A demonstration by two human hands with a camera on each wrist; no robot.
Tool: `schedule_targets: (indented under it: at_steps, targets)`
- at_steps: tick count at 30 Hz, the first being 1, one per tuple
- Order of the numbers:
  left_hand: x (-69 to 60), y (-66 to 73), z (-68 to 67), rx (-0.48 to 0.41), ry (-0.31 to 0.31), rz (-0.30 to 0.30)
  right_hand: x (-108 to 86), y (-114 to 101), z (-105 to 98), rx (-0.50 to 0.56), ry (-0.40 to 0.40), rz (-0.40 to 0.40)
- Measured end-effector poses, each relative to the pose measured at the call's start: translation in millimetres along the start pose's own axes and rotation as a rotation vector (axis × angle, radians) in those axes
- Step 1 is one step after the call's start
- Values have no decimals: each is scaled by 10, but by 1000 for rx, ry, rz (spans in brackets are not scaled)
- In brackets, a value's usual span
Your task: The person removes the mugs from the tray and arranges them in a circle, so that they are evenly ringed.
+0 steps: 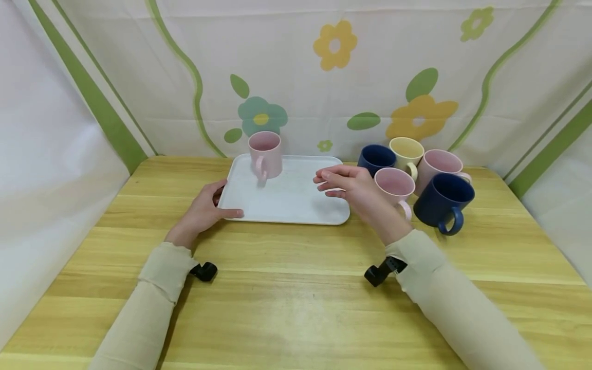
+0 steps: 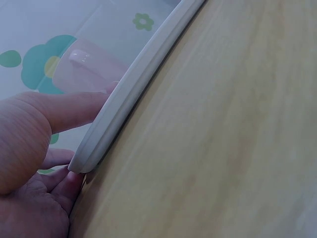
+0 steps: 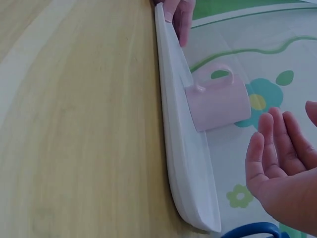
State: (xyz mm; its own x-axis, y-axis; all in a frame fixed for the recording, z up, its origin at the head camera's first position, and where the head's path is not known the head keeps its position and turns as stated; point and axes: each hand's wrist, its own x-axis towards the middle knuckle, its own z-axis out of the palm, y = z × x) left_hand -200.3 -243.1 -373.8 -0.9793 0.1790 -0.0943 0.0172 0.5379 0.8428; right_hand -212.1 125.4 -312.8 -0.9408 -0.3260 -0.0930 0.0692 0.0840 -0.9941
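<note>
A white rectangular tray [image 1: 296, 205] lies on the table, and a pink mug [image 1: 270, 159] stands upright near its back left corner. My left hand [image 1: 201, 208] grips the tray's left end, thumb over the front rim and fingers at the left edge; the left wrist view shows the thumb on top of the tray [image 2: 124, 94] and fingertips at its corner. Over the tray's right part hovers my right hand [image 1: 353, 187], holding nothing, fingers loosely extended. In the right wrist view the mug [image 3: 218, 103] is apart from those fingers.
Right of the tray stand several mugs close together: a navy one [image 1: 375, 156], a yellow one [image 1: 406, 149], a pink one [image 1: 394, 182], another pink one [image 1: 439, 163] and a larger-looking navy one [image 1: 439, 205]. A flowered curtain [image 1: 296, 77] hangs behind the table [image 1: 277, 298].
</note>
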Motion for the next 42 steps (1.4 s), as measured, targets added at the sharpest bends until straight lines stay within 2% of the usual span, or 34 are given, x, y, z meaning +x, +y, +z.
schedule_targets:
  at_steps: [7, 19, 26, 35, 42]
  targets:
    - [-11, 25, -8, -17, -4, -14, 194, 42, 156, 18, -21, 12]
    - [35, -18, -6, -2, -14, 13, 499, 156, 396, 113, -69, 46]
    - [15, -8, -14, -2, -10, 22, 634, 220, 522, 142, -86, 68]
    - [-28, -4, -58, 25, -1, 22, 783, 165, 735, 184, -116, 65]
    - [-52, -5, -47, 21, -6, 18, 877, 170, 925, 167, -135, 66]
